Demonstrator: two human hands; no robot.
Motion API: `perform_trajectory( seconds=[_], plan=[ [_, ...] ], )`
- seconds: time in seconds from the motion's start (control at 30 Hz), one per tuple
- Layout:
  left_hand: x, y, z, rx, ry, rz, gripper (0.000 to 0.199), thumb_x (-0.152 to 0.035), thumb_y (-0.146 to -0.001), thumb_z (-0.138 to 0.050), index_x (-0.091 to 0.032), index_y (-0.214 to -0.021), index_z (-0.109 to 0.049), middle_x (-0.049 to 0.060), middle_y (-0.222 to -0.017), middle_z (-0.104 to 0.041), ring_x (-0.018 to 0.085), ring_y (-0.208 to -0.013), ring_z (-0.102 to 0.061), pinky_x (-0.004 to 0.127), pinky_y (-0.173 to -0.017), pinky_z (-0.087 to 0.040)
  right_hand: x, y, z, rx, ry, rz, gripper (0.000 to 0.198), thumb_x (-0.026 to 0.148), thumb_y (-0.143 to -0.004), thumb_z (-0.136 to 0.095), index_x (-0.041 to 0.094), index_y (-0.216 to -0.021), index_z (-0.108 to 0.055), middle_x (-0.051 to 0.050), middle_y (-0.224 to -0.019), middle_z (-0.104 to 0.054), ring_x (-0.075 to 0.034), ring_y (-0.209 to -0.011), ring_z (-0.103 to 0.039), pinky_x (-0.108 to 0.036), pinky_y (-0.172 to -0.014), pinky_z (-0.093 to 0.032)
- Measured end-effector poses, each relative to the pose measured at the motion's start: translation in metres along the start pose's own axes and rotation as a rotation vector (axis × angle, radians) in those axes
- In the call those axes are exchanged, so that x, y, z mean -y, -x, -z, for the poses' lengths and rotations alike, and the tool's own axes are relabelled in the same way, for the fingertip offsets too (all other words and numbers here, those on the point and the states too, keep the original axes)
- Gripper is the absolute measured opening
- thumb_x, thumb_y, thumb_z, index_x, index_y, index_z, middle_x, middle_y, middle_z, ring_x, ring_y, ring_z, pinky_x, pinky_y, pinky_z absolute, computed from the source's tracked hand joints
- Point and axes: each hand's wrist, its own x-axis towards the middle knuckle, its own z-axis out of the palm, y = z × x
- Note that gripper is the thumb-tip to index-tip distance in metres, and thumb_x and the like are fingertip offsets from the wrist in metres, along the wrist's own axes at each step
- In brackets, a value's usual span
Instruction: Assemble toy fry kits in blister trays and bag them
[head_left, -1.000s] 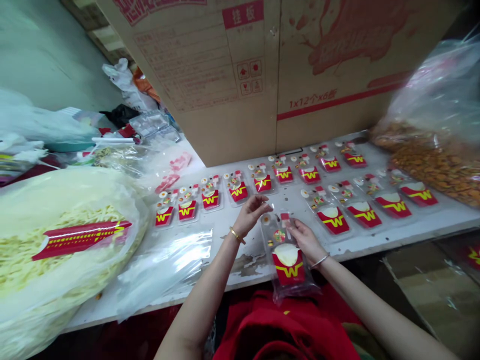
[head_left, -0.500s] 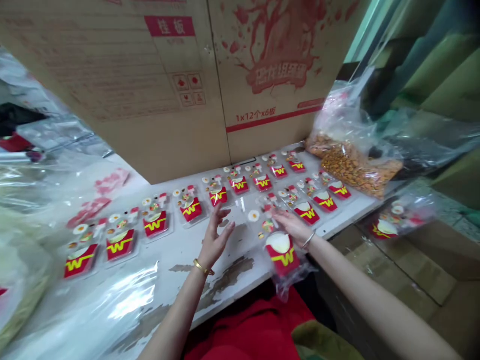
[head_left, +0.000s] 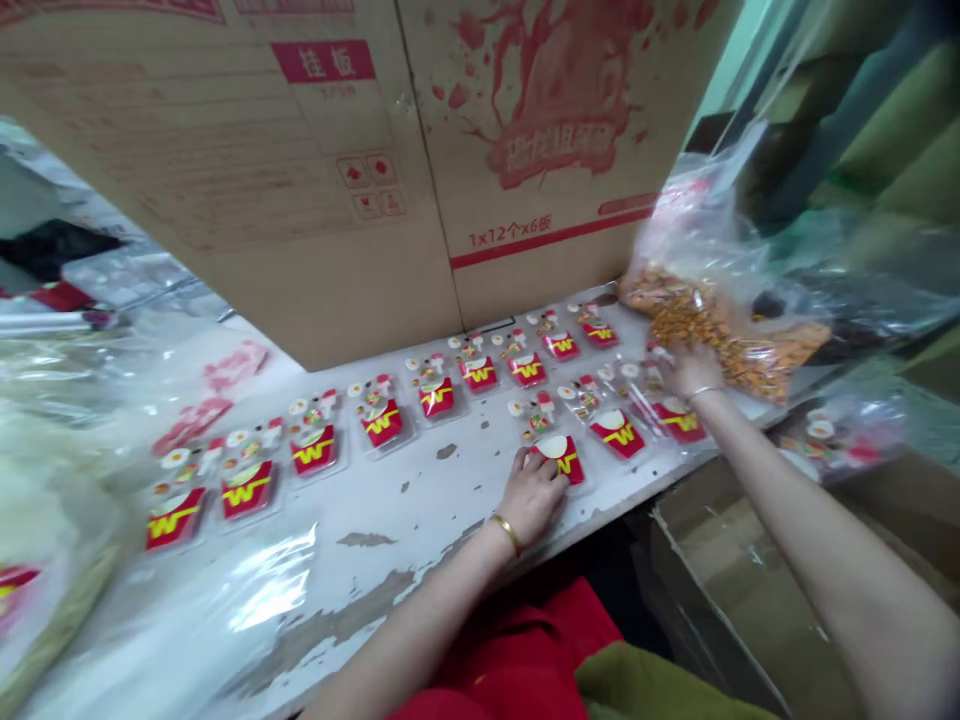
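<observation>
Clear plastic packets, each with a red carton shape marked with a yellow W and small food-shaped pieces above it, lie in two rows on the white table [head_left: 420,490]. My left hand [head_left: 534,492] has its fingers bent together over the lower left edge of the nearest packet [head_left: 566,458], which lies flat. My right hand [head_left: 694,372] is over the top of the packet at the right end [head_left: 681,420]. Clear plastic overlaps beside that packet. The right fingers are blurred, so their grip is unclear.
A large printed cardboard box [head_left: 360,270] stands behind the rows. A clear bag of small orange pieces [head_left: 727,330] lies at the back right. Another packet [head_left: 832,435] is beyond the table's right edge, above open cartons [head_left: 720,570]. Plastic sheeting [head_left: 225,590] covers the left front.
The packet held in my right hand is now down on the table, under my left hand. My right hand has moved right to the end packets, and my left hand has moved right and down.
</observation>
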Motion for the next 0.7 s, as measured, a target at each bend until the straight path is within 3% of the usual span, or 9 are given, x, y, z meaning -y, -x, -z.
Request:
perform_trajectory(
  seconds=[0.07, 0.2, 0.27, 0.33, 0.4, 0.5, 0.6, 0.7],
  plan=[
    [0.006, 0.025, 0.011, 0.027, 0.013, 0.017, 0.009, -0.025, -0.085, -0.053, -0.021, -0.084, -0.061, 0.007, -0.093, -0.059, 0.024, -0.098, -0.048, 0.051, -0.105, -0.023, 0.025, 0.017, -0.012, 0.108, 0.018, 0.198, 0.060, 0.038, -0.086, -0.048, 0.007, -0.137, -0.043, -0.024, -0.143, -0.036, -0.042, -0.135, -0.022, -0.058, -0.106, -0.015],
    [0.016, 0.095, 0.034, 0.022, 0.140, 0.084, 0.023, -0.039, -0.087, -0.053, -0.021, -0.099, -0.062, 0.010, -0.116, -0.056, 0.024, -0.109, -0.047, 0.043, -0.102, -0.030, 0.092, 0.077, -0.055, 0.461, -0.025, 0.901, 0.088, 0.031, -0.068, -0.064, 0.023, -0.148, -0.026, -0.007, -0.154, -0.019, -0.035, -0.140, -0.011, -0.056, -0.112, -0.007],
    [0.023, 0.135, 0.045, -0.047, 0.215, 0.175, 0.037, -0.045, -0.087, -0.054, -0.021, -0.115, -0.057, 0.011, -0.123, -0.053, 0.023, -0.113, -0.046, 0.039, -0.100, -0.034, 0.121, 0.106, -0.080, 0.558, -0.090, 1.064, 0.100, 0.038, -0.063, -0.071, 0.026, -0.149, -0.021, -0.006, -0.155, -0.016, -0.036, -0.140, -0.011, -0.058, -0.111, -0.007],
    [0.034, 0.175, 0.058, -0.154, 0.234, 0.335, 0.040, -0.045, -0.088, -0.053, -0.020, -0.119, -0.053, 0.011, -0.120, -0.055, 0.022, -0.111, -0.049, 0.036, -0.096, -0.037, 0.143, 0.123, -0.104, 0.622, -0.131, 1.149, 0.107, 0.052, -0.058, -0.074, 0.027, -0.148, -0.023, -0.007, -0.155, -0.015, -0.037, -0.140, -0.011, -0.060, -0.111, -0.008],
    [0.050, 0.215, 0.073, -0.288, 0.177, 0.557, 0.032, -0.042, -0.090, -0.050, -0.019, -0.112, -0.057, 0.010, -0.109, -0.059, 0.021, -0.104, -0.052, 0.035, -0.092, -0.038, 0.161, 0.129, -0.125, 0.661, -0.136, 1.208, 0.110, 0.063, -0.055, -0.073, 0.026, -0.147, -0.026, -0.010, -0.154, -0.018, -0.037, -0.140, -0.011, -0.060, -0.110, -0.007],
    [0.078, 0.264, 0.087, -0.416, 0.012, 0.899, 0.026, -0.042, -0.090, -0.049, -0.019, -0.098, -0.059, 0.007, -0.099, -0.060, 0.020, -0.096, -0.054, 0.035, -0.086, -0.039, 0.183, 0.126, -0.143, 0.704, -0.123, 1.245, 0.108, 0.072, -0.056, -0.068, 0.024, -0.146, -0.031, -0.015, -0.146, -0.036, -0.039, -0.136, -0.025, -0.059, -0.110, -0.007],
    [0.103, 0.295, 0.085, -0.352, -0.100, 1.111, 0.025, -0.043, -0.085, -0.057, -0.020, -0.094, -0.059, 0.006, -0.095, -0.059, 0.021, -0.091, -0.054, 0.034, -0.079, -0.038, 0.198, 0.125, -0.152, 0.724, -0.110, 1.220, 0.107, 0.075, -0.056, -0.066, 0.022, -0.144, -0.036, -0.017, -0.132, -0.052, -0.038, -0.124, -0.043, -0.058, -0.109, -0.014],
    [0.117, 0.308, 0.076, -0.269, -0.152, 1.179, 0.018, -0.036, -0.086, -0.056, -0.019, -0.089, -0.057, 0.005, -0.090, -0.059, 0.021, -0.086, -0.054, 0.031, -0.073, -0.036, 0.200, 0.128, -0.155, 0.686, -0.077, 1.187, 0.113, 0.078, -0.053, -0.064, 0.019, -0.145, -0.034, -0.019, -0.135, -0.049, -0.039, -0.123, -0.042, -0.057, -0.107, -0.019]
  ],
)
